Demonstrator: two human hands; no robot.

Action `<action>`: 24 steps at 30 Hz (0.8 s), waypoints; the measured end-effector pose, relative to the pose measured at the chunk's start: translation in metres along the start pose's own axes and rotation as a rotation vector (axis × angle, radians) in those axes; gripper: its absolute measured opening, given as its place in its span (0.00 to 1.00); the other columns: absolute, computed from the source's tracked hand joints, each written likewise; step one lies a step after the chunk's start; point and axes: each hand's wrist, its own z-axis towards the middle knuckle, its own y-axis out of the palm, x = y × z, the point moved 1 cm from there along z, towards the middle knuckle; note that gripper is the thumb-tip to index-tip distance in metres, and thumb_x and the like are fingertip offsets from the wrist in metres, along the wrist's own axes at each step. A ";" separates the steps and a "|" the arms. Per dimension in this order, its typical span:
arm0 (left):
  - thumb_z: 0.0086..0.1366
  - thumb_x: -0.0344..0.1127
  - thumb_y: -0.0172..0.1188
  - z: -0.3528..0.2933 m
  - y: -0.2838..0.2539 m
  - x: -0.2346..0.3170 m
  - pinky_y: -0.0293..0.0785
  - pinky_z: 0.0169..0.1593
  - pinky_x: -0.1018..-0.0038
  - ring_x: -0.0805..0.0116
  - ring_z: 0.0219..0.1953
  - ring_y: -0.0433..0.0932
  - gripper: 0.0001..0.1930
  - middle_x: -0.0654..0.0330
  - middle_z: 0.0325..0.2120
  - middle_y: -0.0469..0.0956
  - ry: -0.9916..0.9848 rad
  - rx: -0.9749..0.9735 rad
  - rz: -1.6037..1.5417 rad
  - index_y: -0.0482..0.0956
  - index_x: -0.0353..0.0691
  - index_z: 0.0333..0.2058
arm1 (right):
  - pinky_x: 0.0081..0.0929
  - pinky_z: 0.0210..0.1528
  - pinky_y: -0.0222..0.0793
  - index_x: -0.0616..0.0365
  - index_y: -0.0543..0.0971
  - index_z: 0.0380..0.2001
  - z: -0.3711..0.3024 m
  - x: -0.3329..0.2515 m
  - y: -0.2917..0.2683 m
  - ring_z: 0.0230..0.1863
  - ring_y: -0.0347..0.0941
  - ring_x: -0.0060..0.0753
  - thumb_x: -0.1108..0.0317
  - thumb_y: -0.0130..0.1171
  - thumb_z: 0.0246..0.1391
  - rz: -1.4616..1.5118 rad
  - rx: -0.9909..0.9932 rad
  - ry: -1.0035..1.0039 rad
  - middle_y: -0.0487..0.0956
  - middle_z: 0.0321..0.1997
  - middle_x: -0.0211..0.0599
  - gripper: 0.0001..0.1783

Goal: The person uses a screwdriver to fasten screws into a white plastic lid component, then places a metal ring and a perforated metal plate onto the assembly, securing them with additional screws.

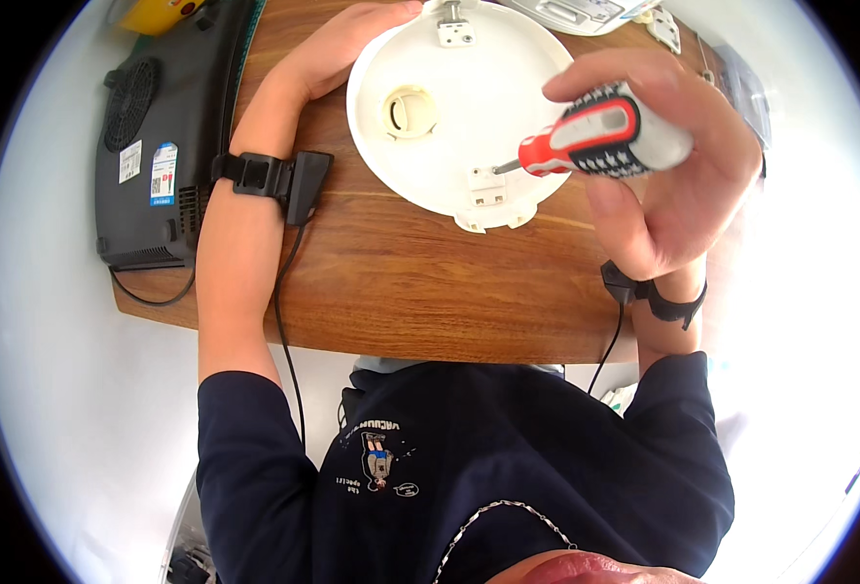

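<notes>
A round white plastic cover (449,117) lies inner side up on the wooden table. It has a round hole with a collar (409,112), a metal hinge (453,27) at its far edge and a small block with screw holes (486,185) at its near edge. My right hand (688,146) is closed round the red, white and black handle of a screwdriver (600,131). Its tip touches, or nearly touches, the small block. At the far left, my left hand (352,44) grips the cover's rim, its fingertips partly cut off by the upper edge.
An upturned black appliance (153,165) with a vent grille stands on the left. A white device (571,12) and a small white part (663,31) lie at the back right. Cables hang from straps on both wrists over the wooden table's near edge (430,331).
</notes>
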 end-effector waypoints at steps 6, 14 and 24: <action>0.77 0.48 0.54 -0.003 0.001 0.000 0.76 0.51 0.71 0.71 0.46 0.80 0.24 0.57 0.48 0.83 0.033 -0.041 -0.009 0.81 0.31 0.55 | 0.35 0.42 0.81 0.48 0.70 0.61 0.004 -0.013 0.004 0.45 0.83 0.49 0.64 0.59 0.63 0.087 -0.062 0.016 0.81 0.51 0.65 0.24; 0.76 0.52 0.54 -0.002 -0.003 -0.005 0.76 0.52 0.70 0.70 0.46 0.80 0.27 0.56 0.49 0.83 0.049 -0.043 0.005 0.81 0.31 0.56 | 0.27 0.34 0.75 0.53 0.76 0.53 0.005 -0.035 0.001 0.38 0.80 0.42 0.39 0.73 0.49 -0.424 -0.090 0.003 0.79 0.44 0.49 0.37; 0.77 0.51 0.53 0.000 -0.002 -0.005 0.77 0.51 0.71 0.70 0.45 0.81 0.26 0.56 0.47 0.84 0.048 -0.072 -0.014 0.82 0.30 0.54 | 0.36 0.45 0.78 0.62 0.73 0.60 0.009 -0.045 -0.003 0.47 0.80 0.45 0.55 0.50 0.68 -0.382 -0.155 0.116 0.79 0.51 0.57 0.26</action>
